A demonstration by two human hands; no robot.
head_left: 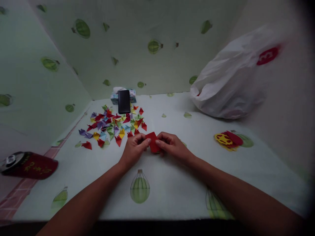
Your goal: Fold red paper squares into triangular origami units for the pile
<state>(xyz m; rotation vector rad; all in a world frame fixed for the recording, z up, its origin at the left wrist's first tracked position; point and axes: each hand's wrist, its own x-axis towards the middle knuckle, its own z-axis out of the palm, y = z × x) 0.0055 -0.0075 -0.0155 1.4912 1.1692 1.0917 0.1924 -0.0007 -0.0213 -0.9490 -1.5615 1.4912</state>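
Observation:
A small piece of red paper is held up between my two hands, just above the table. My left hand pinches its left edge between thumb and fingers. On the other edge, my right hand has its thumb pressed on the paper, its fingers partly hidden behind. To the left, near my left hand, lies a spread of folded paper pieces in red, purple, yellow, green and blue, shaped like little origami birds.
A black phone leans on a tissue box behind the folded pieces. A red drink can is at the left edge. At the right sit a white plastic bag and yellow and red paper cut-outs. Walls close in the back and sides.

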